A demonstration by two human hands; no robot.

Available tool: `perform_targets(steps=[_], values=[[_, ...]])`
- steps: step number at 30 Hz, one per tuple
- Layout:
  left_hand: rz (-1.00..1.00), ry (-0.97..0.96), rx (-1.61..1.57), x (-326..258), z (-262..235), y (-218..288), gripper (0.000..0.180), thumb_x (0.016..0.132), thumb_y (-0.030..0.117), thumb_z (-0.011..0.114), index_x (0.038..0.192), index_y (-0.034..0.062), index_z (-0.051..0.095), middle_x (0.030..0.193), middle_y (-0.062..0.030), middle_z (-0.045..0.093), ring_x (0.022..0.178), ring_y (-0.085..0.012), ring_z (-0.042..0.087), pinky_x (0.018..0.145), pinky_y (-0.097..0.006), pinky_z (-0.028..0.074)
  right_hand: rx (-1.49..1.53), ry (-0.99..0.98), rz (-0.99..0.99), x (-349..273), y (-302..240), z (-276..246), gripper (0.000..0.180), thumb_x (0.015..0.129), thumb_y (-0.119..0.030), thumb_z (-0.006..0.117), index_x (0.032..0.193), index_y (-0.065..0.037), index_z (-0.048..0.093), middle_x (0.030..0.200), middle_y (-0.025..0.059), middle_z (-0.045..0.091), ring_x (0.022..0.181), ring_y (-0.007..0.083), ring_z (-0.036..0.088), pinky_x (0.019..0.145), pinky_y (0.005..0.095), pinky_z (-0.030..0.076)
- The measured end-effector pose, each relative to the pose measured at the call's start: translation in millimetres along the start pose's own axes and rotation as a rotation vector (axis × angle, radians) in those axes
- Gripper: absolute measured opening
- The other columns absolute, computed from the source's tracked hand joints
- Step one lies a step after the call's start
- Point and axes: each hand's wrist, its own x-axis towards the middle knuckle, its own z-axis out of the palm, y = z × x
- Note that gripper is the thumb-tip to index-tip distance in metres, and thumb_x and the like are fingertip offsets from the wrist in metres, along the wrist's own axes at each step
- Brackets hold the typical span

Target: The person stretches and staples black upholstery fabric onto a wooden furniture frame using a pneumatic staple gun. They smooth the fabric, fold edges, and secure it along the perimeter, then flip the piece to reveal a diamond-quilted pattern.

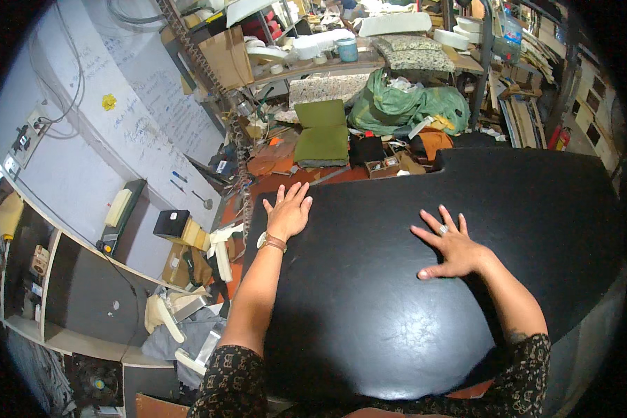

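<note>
A large black panel with a smooth, leather-like surface (369,292) spreads out in front of me, its far edge stepped near the right. Near its far left corner my left hand (287,214) lies palm down, fingers spread, with a watch at the wrist. Farther right, my right hand (451,247) rests on the same surface, its fingers and thumb stretched apart and a ring on one finger. Neither hand holds anything. Light glares off the panel between my forearms. What supports the panel underneath is hidden.
Beyond the panel, green cushions (321,134) sit on the cluttered floor beside a green sack (404,104). A workbench (306,70) carries foam pieces and a blue tub (346,49). Shelving (83,292) stands at left. A coiled hose (238,153) hangs near the panel's left corner.
</note>
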Motion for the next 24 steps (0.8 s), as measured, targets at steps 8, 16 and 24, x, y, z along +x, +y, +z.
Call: perform_targets(steps=[8,16,24], values=[[0.051,0.155,-0.204,20.0,0.3,-5.3,0.035,0.102,0.04,0.064,0.133,0.0232,0.068,0.144,-0.0021,0.064,0.145,-0.0258,0.05,0.123,-0.075,0.015,-0.055,0.186,0.003,92.2,-19.5,-6.3,0.11,0.077,-0.091,0.06,0.165,-0.028,0.038,0.176,0.0113,0.02,0.163,0.0447,0.005,0.126,0.0714,0.003],[0.088,0.168,-0.321,42.0,7.2,-19.4,0.025,0.099,0.037,0.07,0.111,0.0151,0.076,0.118,-0.0076,0.075,0.121,-0.0335,0.067,0.116,-0.062,0.037,-0.063,0.31,0.049,99.8,-24.0,5.1,0.076,0.098,-0.071,0.052,0.16,-0.027,0.047,0.173,0.0059,0.031,0.162,0.0406,0.017,0.127,0.0681,0.012],[-0.079,-0.222,-0.358,94.7,6.1,-46.1,0.049,0.092,0.065,0.07,0.108,0.0206,0.085,0.107,-0.0103,0.081,0.104,-0.0304,0.075,0.103,-0.048,0.049,-0.018,0.253,0.046,211.8,-80.9,-4.4,0.076,0.1,-0.068,0.051,0.161,-0.023,0.045,0.166,0.0091,0.043,0.156,0.037,0.032,0.126,0.0672,0.015]])
